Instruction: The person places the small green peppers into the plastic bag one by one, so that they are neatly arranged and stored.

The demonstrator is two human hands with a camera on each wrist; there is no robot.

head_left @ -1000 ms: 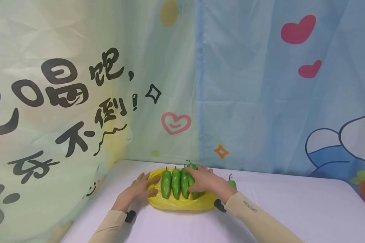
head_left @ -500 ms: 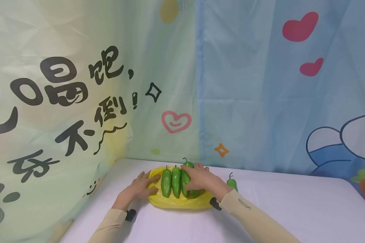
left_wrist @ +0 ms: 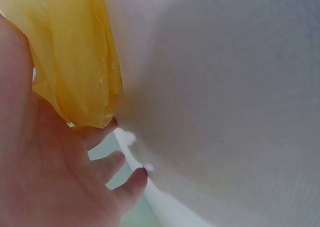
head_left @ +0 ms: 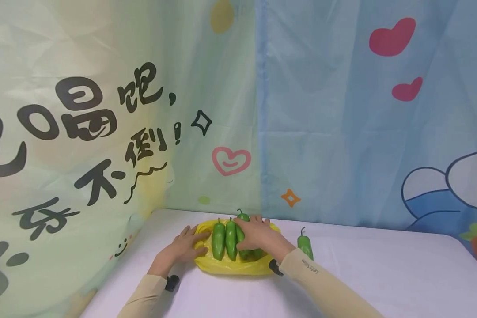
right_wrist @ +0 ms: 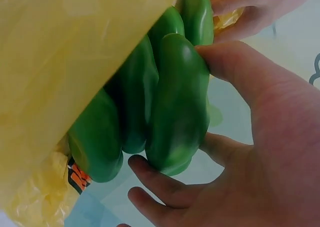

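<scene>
A yellow plastic bag (head_left: 238, 267) lies spread on the table with several green peppers (head_left: 218, 240) on it. My left hand (head_left: 183, 247) touches the bag's left end, its fingers spread; in the left wrist view a fold of yellow plastic (left_wrist: 77, 62) lies along the hand. At the bag's right side, my right hand (head_left: 258, 234) reaches over the row of peppers. The right wrist view shows its thumb and fingers around one pepper (right_wrist: 177, 102), with other peppers (right_wrist: 95, 137) close beside it. That hand partly hides the right-hand peppers in the head view.
A single green pepper (head_left: 304, 246) stands apart on the white table (head_left: 381, 274), right of the bag. A printed cloth backdrop (head_left: 314, 110) rises behind and to the left. Dark wrist cameras sit under both sleeves.
My right hand has shifted left over the peppers, covering more of the row's right part. The lone pepper on the right shows more fully. The left hand has stayed put.
</scene>
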